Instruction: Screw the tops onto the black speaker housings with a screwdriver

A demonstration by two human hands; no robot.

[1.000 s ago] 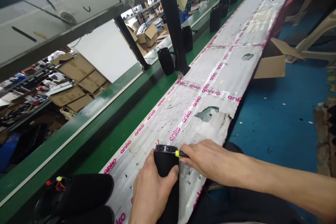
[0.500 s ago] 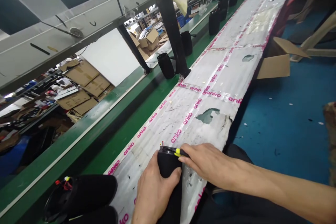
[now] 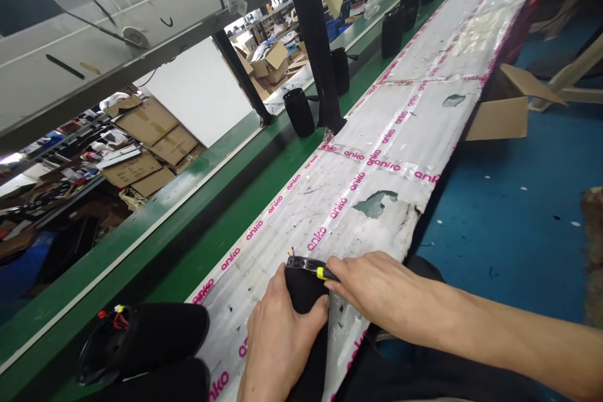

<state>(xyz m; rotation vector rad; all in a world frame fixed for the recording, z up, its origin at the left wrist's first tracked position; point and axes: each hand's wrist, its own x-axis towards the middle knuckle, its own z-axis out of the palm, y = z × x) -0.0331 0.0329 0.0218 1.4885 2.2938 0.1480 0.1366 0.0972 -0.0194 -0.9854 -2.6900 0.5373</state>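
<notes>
My left hand (image 3: 285, 336) is wrapped round a black, cloth-covered cylinder (image 3: 306, 292), apparently a speaker body, thumb across its near side. The cylinder's open end, with a hard black rim (image 3: 304, 263), faces away from me, and thin wires with small connectors (image 3: 291, 252) stick up there. My right hand (image 3: 362, 282) is closed round a small hand tool with a black and yellow handle (image 3: 323, 273), held against the right side of the rim. The tool's working tip is too hidden to name. To the left lies another black cylinder (image 3: 164, 336) with red and white-yellow connectors at its open end.
The work surface is a long board (image 3: 358, 195) covered in white sheeting and pink-printed tape, torn in places. Beside it runs a green conveyor (image 3: 226, 213) with several upright black cylinders (image 3: 299, 112) and dark posts (image 3: 316, 44). An open cardboard box (image 3: 499, 116) stands at right.
The view has shifted slightly. My left hand keeps its hold on the cylinder, and the tool in my right hand has turned a little at the rim.
</notes>
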